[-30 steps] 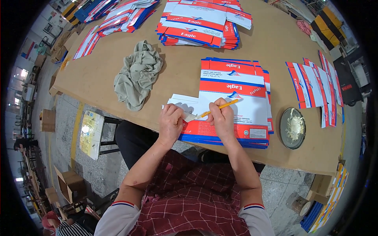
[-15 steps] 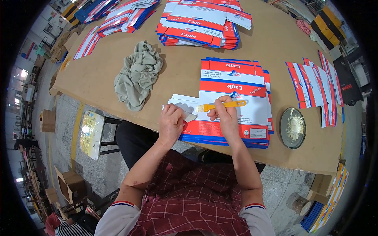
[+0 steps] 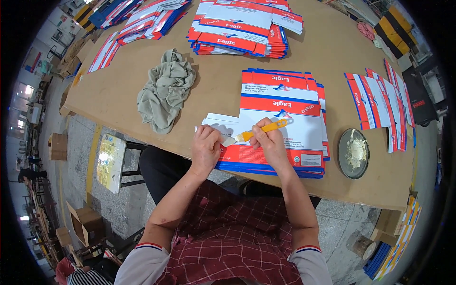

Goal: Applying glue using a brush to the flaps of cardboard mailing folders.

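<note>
My right hand [image 3: 270, 144] grips a yellow-handled brush [image 3: 276, 125]. Its pale bristles point left and meet, or nearly meet, a small white cardboard flap [image 3: 228, 141]. That flap is pinched in my left hand [image 3: 206, 146] and bent up at the left side of a pile of flattened cartons [image 3: 280, 97], printed red, white and blue. The pile lies at the table's near edge. To its right sits a round dark dish [image 3: 343, 159] holding a creamy white paste [image 3: 357, 149].
A crumpled grey-green cloth [image 3: 166, 90] lies left of the pile. Larger carton stacks [image 3: 242, 28] stand at the far side, with more flat cartons [image 3: 373, 102] at the right. A stool [image 3: 110, 162] stands beside the brown-covered table [image 3: 118, 95]; an open cardboard box [image 3: 87, 223] sits on the floor.
My right hand has tilted the brush so its handle end points higher. The bristles have moved slightly left and down toward the flap. My left hand stays almost in place.
</note>
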Demonstrator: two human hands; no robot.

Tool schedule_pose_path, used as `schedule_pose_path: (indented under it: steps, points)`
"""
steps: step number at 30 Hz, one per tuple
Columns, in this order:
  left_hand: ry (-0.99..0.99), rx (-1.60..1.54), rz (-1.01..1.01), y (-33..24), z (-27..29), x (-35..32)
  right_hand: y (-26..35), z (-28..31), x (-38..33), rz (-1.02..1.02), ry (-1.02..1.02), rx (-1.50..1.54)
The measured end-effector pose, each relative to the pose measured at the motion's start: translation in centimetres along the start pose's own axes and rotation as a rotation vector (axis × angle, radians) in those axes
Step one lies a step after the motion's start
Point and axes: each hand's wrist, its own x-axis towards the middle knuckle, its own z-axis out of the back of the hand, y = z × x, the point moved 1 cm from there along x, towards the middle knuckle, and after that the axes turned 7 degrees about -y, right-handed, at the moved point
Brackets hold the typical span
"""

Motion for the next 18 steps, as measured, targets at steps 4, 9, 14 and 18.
schedule_pose_path:
  steps: [4, 9, 14, 18]
  points:
    - [-0.005, -0.011, -0.008, -0.1, -0.1, 0.1, -0.1, -0.1, 0.0, 0.046, -0.077, 0.032]
    - [-0.003, -0.005, -0.001, -0.1, 0.0, 0.0, 0.2, -0.2, -0.1, 0.036, -0.014, 0.034]
    - [0.001, -0.012, 0.001, 0.0, -0.1, 0.0, 0.2, 0.3, -0.2, 0.068, -0.112, 0.105]
    - [-0.012, -0.011, -0.003, 0.1, -0.1, -0.1, 0.7, 0.1, -0.4, 0.076, -0.079, 0.122]
